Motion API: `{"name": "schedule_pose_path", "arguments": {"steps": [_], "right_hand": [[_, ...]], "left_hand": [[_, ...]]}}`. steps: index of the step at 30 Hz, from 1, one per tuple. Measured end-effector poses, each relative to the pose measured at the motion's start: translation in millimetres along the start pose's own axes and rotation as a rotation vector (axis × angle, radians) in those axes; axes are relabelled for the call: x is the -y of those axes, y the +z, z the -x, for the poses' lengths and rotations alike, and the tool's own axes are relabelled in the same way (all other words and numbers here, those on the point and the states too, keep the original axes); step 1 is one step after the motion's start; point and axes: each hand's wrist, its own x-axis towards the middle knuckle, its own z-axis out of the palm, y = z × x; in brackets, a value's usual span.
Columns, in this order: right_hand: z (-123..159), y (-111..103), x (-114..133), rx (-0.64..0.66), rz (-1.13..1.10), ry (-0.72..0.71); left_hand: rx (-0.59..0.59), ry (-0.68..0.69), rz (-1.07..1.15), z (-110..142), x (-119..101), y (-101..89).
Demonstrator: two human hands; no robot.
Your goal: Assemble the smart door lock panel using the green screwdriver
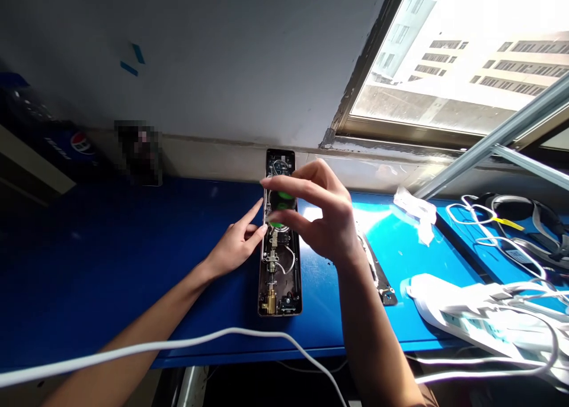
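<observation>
A long, narrow, dark lock housing [300, 276] lies open on the blue table, its inside facing up. Inside it are a circuit board [279, 161] at the far end, thin white wires, and a brass-coloured part [271, 302] at the near end. My left hand [235, 241] rests at the housing's left edge, index finger and thumb touching it and apart from each other. Above the housing's middle, my right hand [322, 211] pinches a small black-and-green piece [283, 202] between thumb and fingers; its exact kind is unclear.
Right of my right arm lies a dark flat plate [386, 294]. A crumpled clear plastic bag [415, 211], a white power strip [440, 306] with plugs, and headphones [528, 217] with cables sit farther right. A white cable [222, 334] crosses in front. A Pepsi bottle [73, 146] stands left.
</observation>
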Motion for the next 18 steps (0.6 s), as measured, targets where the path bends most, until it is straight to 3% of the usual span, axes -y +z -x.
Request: {"name": "schedule_pose_path", "arguments": {"steps": [4, 10, 15, 18], "right_hand": [[-0.1, -1.0, 4.3, 0.136, -0.155, 0.025], [-1.8, 3.3, 1.8, -0.042, 0.035, -0.022], [0.7, 3.6, 1.1, 0.11, -0.14, 0.016], [1.9, 6.5, -1.1, 0.069, -0.106, 0.008]], "left_hand": [[-0.008, -0.005, 0.014, 0.2, -0.5, -0.1], [-0.008, 0.012, 0.002, -0.4, 4.6, -0.4], [-0.02, 0.01, -0.002, 0.8, 0.4, -0.7], [-0.018, 0.008, -0.017, 0.4, 0.3, -0.6]]}}
